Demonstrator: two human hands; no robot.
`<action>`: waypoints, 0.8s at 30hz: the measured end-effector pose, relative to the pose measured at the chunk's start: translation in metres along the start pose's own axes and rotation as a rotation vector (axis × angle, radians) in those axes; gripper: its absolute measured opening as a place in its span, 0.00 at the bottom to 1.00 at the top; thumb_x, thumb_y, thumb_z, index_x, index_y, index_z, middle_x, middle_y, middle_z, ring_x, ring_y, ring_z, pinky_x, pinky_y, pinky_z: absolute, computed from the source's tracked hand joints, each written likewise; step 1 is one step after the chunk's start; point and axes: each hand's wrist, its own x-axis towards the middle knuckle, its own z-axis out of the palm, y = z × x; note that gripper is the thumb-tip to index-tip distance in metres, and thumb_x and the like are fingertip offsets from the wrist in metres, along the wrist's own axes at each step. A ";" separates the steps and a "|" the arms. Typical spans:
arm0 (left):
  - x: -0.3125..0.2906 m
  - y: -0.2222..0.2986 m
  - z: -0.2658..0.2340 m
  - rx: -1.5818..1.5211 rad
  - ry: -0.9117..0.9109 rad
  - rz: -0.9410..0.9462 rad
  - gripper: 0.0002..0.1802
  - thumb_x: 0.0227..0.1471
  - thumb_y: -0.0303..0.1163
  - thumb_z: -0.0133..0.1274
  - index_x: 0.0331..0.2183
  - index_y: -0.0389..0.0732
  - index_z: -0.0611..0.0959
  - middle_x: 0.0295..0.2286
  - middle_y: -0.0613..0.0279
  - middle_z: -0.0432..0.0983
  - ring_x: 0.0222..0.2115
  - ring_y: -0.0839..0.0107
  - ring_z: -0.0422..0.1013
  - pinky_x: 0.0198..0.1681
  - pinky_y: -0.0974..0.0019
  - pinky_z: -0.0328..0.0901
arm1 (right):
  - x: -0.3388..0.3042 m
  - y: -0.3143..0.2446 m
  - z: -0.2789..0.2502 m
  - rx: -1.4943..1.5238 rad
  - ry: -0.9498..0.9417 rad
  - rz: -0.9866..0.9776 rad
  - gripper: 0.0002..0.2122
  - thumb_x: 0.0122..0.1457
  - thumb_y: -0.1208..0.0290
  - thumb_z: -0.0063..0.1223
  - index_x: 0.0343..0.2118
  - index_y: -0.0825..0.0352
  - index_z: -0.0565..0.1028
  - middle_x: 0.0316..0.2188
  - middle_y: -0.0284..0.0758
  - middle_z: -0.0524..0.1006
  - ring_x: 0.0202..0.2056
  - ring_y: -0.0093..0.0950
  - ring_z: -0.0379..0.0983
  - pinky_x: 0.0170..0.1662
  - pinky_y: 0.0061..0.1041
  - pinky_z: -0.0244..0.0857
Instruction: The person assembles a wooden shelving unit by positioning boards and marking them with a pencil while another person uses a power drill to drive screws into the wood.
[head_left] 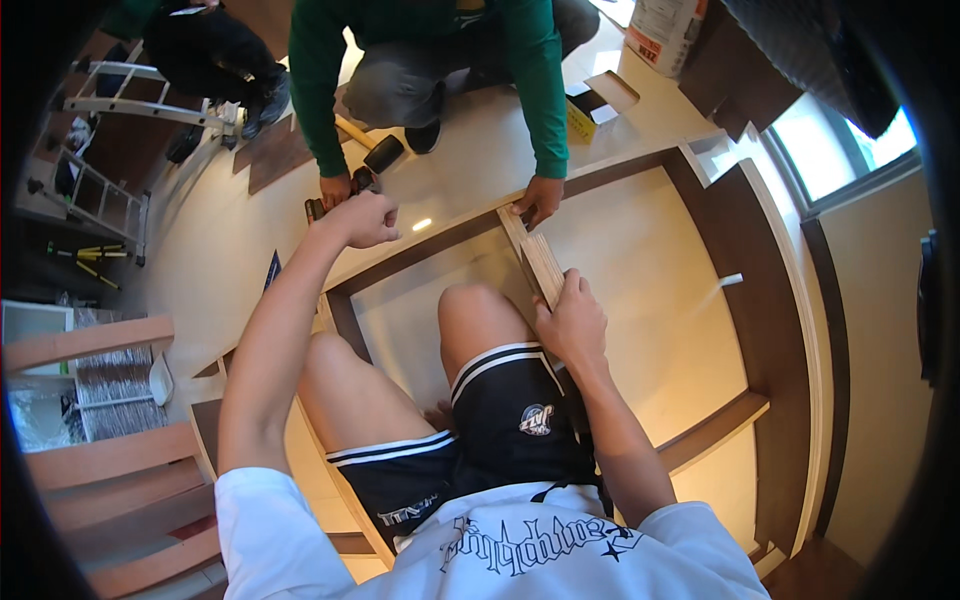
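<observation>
My right hand [573,320] is closed around the near end of a short light wooden block [543,270], which shows layered edges. The block's far end lies against the narrow crosspiece [513,222] of a brown wooden frame [790,300]. Across from me, a co-worker's hand [540,200] grips that crosspiece near the far rail. My left hand [370,220] is raised with its fingers curled; whatever is inside them is hidden. Just beyond it, the co-worker's other hand [335,188] is at a dark power tool [362,182], partly covered by my hand.
A mallet [383,152] with a dark head lies beside the co-worker's foot. An opened yellow box [582,120] stands beyond the frame. Stepladders [150,100] and another person's legs are at far left; reddish boards [120,455] lie at near left. A window [840,150] is at right.
</observation>
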 end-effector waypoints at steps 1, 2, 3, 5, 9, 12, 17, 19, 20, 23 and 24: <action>0.009 -0.008 0.012 -0.011 -0.023 -0.008 0.19 0.53 0.46 0.67 0.36 0.38 0.87 0.34 0.46 0.86 0.39 0.49 0.82 0.45 0.51 0.74 | -0.001 -0.003 0.001 0.010 0.016 -0.012 0.23 0.63 0.58 0.64 0.50 0.70 0.69 0.43 0.52 0.78 0.38 0.59 0.81 0.42 0.56 0.75; 0.021 -0.012 0.019 -0.025 -0.040 -0.008 0.20 0.54 0.47 0.67 0.37 0.39 0.88 0.35 0.46 0.86 0.40 0.49 0.82 0.46 0.51 0.74 | 0.001 -0.004 0.002 0.012 0.040 -0.022 0.23 0.63 0.57 0.63 0.49 0.70 0.69 0.42 0.52 0.79 0.38 0.59 0.81 0.42 0.56 0.75; 0.033 -0.008 0.027 -0.063 -0.067 -0.008 0.23 0.53 0.49 0.68 0.38 0.38 0.88 0.37 0.44 0.86 0.42 0.50 0.81 0.48 0.52 0.74 | 0.001 -0.003 0.004 0.013 0.042 -0.013 0.23 0.63 0.56 0.63 0.49 0.70 0.70 0.42 0.52 0.79 0.38 0.59 0.81 0.42 0.56 0.75; 0.064 -0.002 0.045 -0.116 -0.036 -0.023 0.23 0.53 0.50 0.68 0.39 0.39 0.89 0.39 0.43 0.86 0.44 0.50 0.81 0.48 0.53 0.74 | 0.003 -0.009 0.008 0.029 0.052 -0.003 0.24 0.63 0.53 0.63 0.48 0.70 0.71 0.42 0.53 0.80 0.38 0.59 0.81 0.42 0.55 0.75; 0.118 0.050 0.082 -0.273 -0.054 -0.105 0.31 0.52 0.55 0.68 0.48 0.39 0.88 0.49 0.42 0.84 0.53 0.50 0.78 0.54 0.50 0.72 | 0.004 -0.001 0.005 -0.039 0.048 0.073 0.26 0.63 0.48 0.62 0.46 0.71 0.71 0.41 0.53 0.81 0.38 0.58 0.81 0.42 0.55 0.76; 0.142 0.061 0.115 -0.223 0.125 -0.111 0.47 0.49 0.65 0.66 0.53 0.32 0.84 0.47 0.38 0.84 0.50 0.49 0.81 0.53 0.51 0.73 | 0.006 -0.009 0.005 -0.084 0.055 0.096 0.27 0.63 0.46 0.61 0.46 0.70 0.72 0.40 0.53 0.82 0.39 0.57 0.82 0.42 0.55 0.76; 0.163 0.092 0.158 -0.270 0.056 -0.353 0.71 0.41 0.83 0.59 0.69 0.35 0.66 0.66 0.40 0.66 0.68 0.45 0.60 0.68 0.35 0.54 | 0.009 -0.011 0.009 -0.146 0.049 0.134 0.28 0.63 0.43 0.59 0.45 0.70 0.72 0.38 0.53 0.83 0.39 0.56 0.82 0.42 0.54 0.75; 0.166 0.099 0.162 -0.284 -0.004 -0.411 0.77 0.37 0.86 0.58 0.72 0.39 0.58 0.70 0.45 0.56 0.73 0.47 0.47 0.72 0.29 0.40 | 0.011 -0.010 0.006 -0.170 0.065 0.149 0.29 0.63 0.42 0.59 0.45 0.70 0.72 0.38 0.53 0.83 0.39 0.56 0.82 0.42 0.54 0.75; 0.166 0.102 0.164 -0.292 0.023 -0.411 0.77 0.37 0.86 0.58 0.72 0.38 0.59 0.70 0.44 0.56 0.73 0.47 0.47 0.72 0.30 0.40 | 0.014 -0.008 0.004 -0.180 0.075 0.155 0.29 0.63 0.42 0.59 0.44 0.70 0.72 0.37 0.53 0.83 0.39 0.56 0.82 0.42 0.54 0.75; 0.165 0.102 0.168 -0.317 0.068 -0.417 0.78 0.36 0.87 0.58 0.71 0.38 0.60 0.70 0.43 0.55 0.73 0.46 0.46 0.72 0.32 0.39 | 0.018 -0.008 0.004 -0.201 0.077 0.172 0.28 0.62 0.42 0.60 0.43 0.69 0.73 0.35 0.53 0.83 0.38 0.56 0.82 0.42 0.53 0.75; 0.165 0.100 0.168 -0.326 0.057 -0.419 0.78 0.36 0.87 0.58 0.71 0.38 0.59 0.70 0.44 0.54 0.73 0.47 0.44 0.72 0.32 0.38 | 0.018 -0.010 0.004 -0.204 0.075 0.175 0.28 0.62 0.42 0.60 0.43 0.69 0.73 0.34 0.53 0.83 0.38 0.56 0.82 0.42 0.53 0.75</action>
